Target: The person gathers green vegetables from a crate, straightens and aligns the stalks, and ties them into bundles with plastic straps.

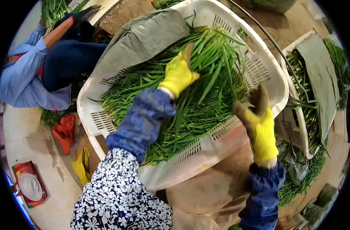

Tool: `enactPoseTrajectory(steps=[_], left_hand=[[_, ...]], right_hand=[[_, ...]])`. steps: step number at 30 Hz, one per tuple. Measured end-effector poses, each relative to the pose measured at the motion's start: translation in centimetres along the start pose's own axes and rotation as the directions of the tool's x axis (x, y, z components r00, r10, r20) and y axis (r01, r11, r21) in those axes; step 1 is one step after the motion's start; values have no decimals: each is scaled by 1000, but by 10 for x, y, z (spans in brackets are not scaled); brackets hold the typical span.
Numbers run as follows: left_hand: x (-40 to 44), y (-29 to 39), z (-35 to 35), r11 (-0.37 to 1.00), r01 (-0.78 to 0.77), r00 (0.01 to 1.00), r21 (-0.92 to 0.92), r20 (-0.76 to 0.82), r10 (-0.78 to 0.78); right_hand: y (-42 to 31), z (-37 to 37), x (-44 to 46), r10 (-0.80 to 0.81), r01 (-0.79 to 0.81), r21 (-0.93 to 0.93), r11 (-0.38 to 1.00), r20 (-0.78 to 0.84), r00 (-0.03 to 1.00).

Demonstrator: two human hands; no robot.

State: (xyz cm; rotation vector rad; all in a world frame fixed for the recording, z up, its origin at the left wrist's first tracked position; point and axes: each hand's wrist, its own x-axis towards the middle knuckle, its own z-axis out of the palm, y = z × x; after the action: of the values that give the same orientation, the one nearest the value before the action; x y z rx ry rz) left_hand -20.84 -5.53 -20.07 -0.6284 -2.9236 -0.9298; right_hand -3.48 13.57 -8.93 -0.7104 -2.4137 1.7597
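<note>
Head view: the long, thin green leaves (pixel 205 82) are heaped in a big white slotted plastic crate (pixel 91 92). Left hand in a yellow, dark-fingered glove (pixel 179 73) is over the heap, index & thumb held well apart; can't tell abt. the other fingers, or if it touches the leaves. Right hand in a matching yellow glove (pixel 260 122) is by the crate's near right rim – fingers spread, nothing gripped that I can see.

In the way: a grey-green folded cloth sheet (pixel 142 40) covers the crate's far left corner, & a thin dark cable (pixel 267 36) runs past its right side. Just beyond, a 2nd white plastic crate (pixel 303 132) w/ greens sits under a similar grey cloth (pixel 321 76).

On my left, a co-worker in a light blue top (pixel 25 90) has a bunch of greens (pixel 54 13) by one hand. Floor stuff nearby: crumpled orange-red cloth item (pixel 64 133), yellow one (pixel 82 165), red packet (pixel 23 168) w/ a whitish round dish (pixel 30 187) on it.
</note>
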Motion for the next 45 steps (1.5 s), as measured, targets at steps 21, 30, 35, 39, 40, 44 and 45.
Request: enactPoseTrajectory(steps=[21, 30, 35, 39, 40, 44, 45], left_hand=[[-10, 58, -57, 983, -122, 918, 136, 391, 60], [-1, 17, -28, 424, 149, 916, -893, 286, 281], [-5, 0, -30, 416, 267, 784, -869, 447, 430], [7, -17, -33, 529, 369, 686, -765, 608, 400], [6, -10, -38, 493, 355, 727, -794, 566, 388], [-5, 1, -60, 428, 317, 817, -847, 472, 330], [-3, 1, -63, 418, 315, 829, -852, 461, 315]], right_hand=[[86, 45, 85, -63, -174, 842, 511, 239, 969], [74, 55, 72, -412, 402, 144, 904, 43, 910], [72, 44, 68, -161, -96, 736, 670, 271, 949], [47, 36, 58, -115, -28, 467, 884, 276, 954], [60, 35, 59, -179, 68, 480, 875, 190, 965], [80, 20, 55, -110, -32, 741, 671, 143, 984], [87, 21, 56, -60, -41, 764, 644, 103, 993]])
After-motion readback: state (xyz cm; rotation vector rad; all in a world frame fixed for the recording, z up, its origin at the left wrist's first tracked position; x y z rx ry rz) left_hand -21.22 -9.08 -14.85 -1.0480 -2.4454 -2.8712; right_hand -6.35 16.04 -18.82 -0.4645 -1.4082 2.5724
